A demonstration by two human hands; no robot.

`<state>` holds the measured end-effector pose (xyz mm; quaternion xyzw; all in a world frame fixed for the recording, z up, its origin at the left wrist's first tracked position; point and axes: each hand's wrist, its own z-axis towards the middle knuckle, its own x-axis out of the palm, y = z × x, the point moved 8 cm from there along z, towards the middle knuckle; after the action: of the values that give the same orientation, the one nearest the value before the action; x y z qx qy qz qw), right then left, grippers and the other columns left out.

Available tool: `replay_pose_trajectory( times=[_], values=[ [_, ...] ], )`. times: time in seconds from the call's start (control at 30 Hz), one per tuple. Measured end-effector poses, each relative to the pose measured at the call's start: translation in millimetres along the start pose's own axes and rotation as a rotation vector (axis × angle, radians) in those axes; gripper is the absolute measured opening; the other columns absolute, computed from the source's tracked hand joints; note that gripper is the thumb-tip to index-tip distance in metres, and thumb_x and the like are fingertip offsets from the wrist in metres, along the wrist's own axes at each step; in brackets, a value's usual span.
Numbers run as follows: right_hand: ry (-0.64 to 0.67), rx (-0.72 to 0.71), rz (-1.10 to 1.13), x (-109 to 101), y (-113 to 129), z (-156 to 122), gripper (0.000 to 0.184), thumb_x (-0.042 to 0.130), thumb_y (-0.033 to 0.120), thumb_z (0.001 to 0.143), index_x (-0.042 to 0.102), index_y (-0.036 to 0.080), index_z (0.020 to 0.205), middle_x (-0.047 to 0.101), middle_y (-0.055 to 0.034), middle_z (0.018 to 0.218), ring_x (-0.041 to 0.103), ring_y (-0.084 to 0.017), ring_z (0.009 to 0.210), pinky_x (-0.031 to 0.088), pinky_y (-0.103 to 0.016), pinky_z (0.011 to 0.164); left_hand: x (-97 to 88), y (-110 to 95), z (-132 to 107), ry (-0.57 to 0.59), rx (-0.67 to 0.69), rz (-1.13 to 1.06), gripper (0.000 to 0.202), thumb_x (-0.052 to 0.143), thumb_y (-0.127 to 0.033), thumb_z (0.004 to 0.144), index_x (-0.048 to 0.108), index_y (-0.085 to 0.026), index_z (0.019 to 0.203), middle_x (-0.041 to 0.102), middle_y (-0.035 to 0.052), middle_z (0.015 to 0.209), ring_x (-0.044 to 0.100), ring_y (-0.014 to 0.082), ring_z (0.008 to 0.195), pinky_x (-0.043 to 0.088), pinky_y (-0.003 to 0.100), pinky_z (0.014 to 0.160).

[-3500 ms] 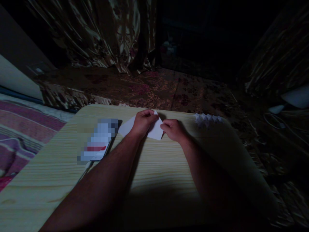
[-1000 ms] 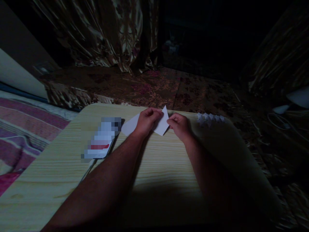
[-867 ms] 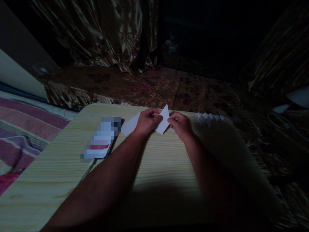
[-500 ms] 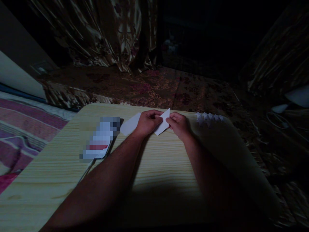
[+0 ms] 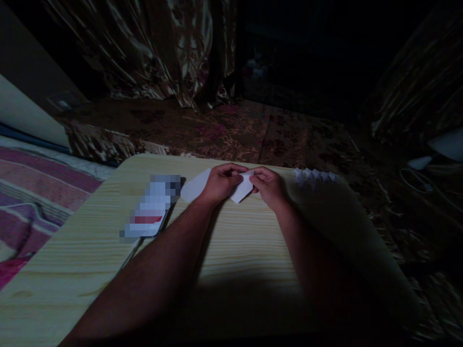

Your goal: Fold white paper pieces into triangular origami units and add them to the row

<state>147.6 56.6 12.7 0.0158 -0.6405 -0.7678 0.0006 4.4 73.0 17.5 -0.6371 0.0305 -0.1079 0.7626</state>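
Note:
Both hands meet over the far middle of a light wooden table. My left hand and my right hand pinch a small white piece of folded paper between their fingertips, low over the table. Only the paper's lower part shows between the two hands. A flat white paper slip lies on the table just left of my left hand, partly under it.
A blurred-out flat object lies to the left of the hands. A row of small folded white paper pieces sits at the table's far right edge. Patterned dark fabric and curtains lie beyond; a striped cloth is at left.
The paper's upper point, which stood up between the hands a second ago, has been pressed down; the hands have closed together over it. The arms stay where they were.

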Motion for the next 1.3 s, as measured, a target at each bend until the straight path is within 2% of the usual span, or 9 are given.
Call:
replay_pose_trajectory(
  times=[0.23,0.4,0.5,0.63,0.87,1.0,1.1,1.23,1.3],
  values=[
    [-0.007,-0.018,0.053,-2,2,-1,0.016,0.062,0.027,0.072,0.068,0.02,0.085,0.067,0.001,0.07,0.056,-0.01,0.055,0.045,-0.02,0.044,2.0,-3,-1,0.023,-0.029,0.028,0.024,0.068,-0.022,0.064,0.072,-0.015,0.087,0.061,-0.0003,0.064,0.049,0.0092,0.051,0.035,0.022,0.049],
    [-0.008,-0.019,0.054,-1,6,-3,0.014,0.062,0.024,0.072,0.068,0.019,0.083,0.066,0.0016,0.064,0.056,-0.011,0.053,0.044,-0.021,0.046,3.3,-2,-2,0.032,-0.049,0.023,0.022,0.068,-0.034,0.071,0.07,-0.014,0.08,0.065,0.0019,0.067,0.053,0.0113,0.054,0.038,0.023,0.05],
    [0.007,-0.032,0.05,3,7,-3,0.015,0.063,0.024,0.072,0.067,0.018,0.085,0.065,0.0014,0.063,0.056,-0.011,0.053,0.044,-0.022,0.048,3.3,1,-1,0.034,-0.06,0.047,0.027,0.071,-0.038,0.069,0.069,-0.013,0.078,0.065,0.0027,0.066,0.053,0.0107,0.052,0.038,0.022,0.049],
    [0.014,-0.051,0.027,5,5,-2,0.019,0.063,0.023,0.071,0.065,0.019,0.089,0.065,0.0014,0.065,0.058,-0.013,0.057,0.045,-0.023,0.052,2.0,3,-1,0.031,-0.052,0.06,0.03,0.073,-0.039,0.068,0.069,-0.013,0.082,0.067,0.0044,0.071,0.054,0.011,0.053,0.039,0.023,0.05],
    [0.032,-0.12,0.028,6,13,-4,0.014,0.061,0.019,0.07,0.063,0.019,0.084,0.068,-0.0008,0.075,0.061,-0.014,0.066,0.046,-0.025,0.06,4.1,3,0,0.065,-0.058,0.068,0.03,0.074,-0.036,0.068,0.07,-0.012,0.085,0.068,0.0054,0.075,0.055,0.0115,0.058,0.041,0.023,0.054],
    [0.022,-0.047,0.037,6,9,-4,0.023,0.064,0.024,0.07,0.054,0.022,0.091,0.063,0.0026,0.066,0.058,-0.013,0.057,0.043,-0.023,0.051,5.9,4,-1,0.085,-0.083,0.059,0.034,0.075,-0.035,0.066,0.071,-0.012,0.091,0.069,0.005,0.075,0.055,0.0109,0.056,0.04,0.023,0.052],
    [-0.02,0.005,0.056,2,5,-3,0.029,0.067,0.028,0.069,0.046,0.024,0.087,0.056,0.0067,0.056,0.052,-0.011,0.048,0.037,-0.02,0.044,6.0,5,-1,0.08,-0.098,0.042,0.037,0.075,-0.035,0.066,0.071,-0.013,0.095,0.069,0.0054,0.076,0.055,0.0112,0.056,0.04,0.023,0.052],
    [-0.033,0.01,0.082,-3,5,-2,0.018,0.059,0.037,0.077,0.05,0.022,0.079,0.054,0.0049,0.059,0.051,-0.01,0.049,0.037,-0.019,0.043,3.3,2,-2,0.024,-0.096,-0.027,0.036,0.076,-0.035,0.064,0.071,-0.013,0.092,0.07,0.0057,0.08,0.059,0.013,0.06,0.043,0.024,0.055],
    [-0.023,0.017,0.111,-4,5,-2,0.023,0.054,0.043,0.08,0.053,0.02,0.079,0.056,0.0032,0.063,0.054,-0.01,0.051,0.041,-0.021,0.043,1.8,2,-2,-0.007,-0.095,-0.058,0.036,0.076,-0.035,0.064,0.07,-0.013,0.092,0.069,0.0056,0.08,0.059,0.0133,0.06,0.044,0.025,0.055]
  ],
)
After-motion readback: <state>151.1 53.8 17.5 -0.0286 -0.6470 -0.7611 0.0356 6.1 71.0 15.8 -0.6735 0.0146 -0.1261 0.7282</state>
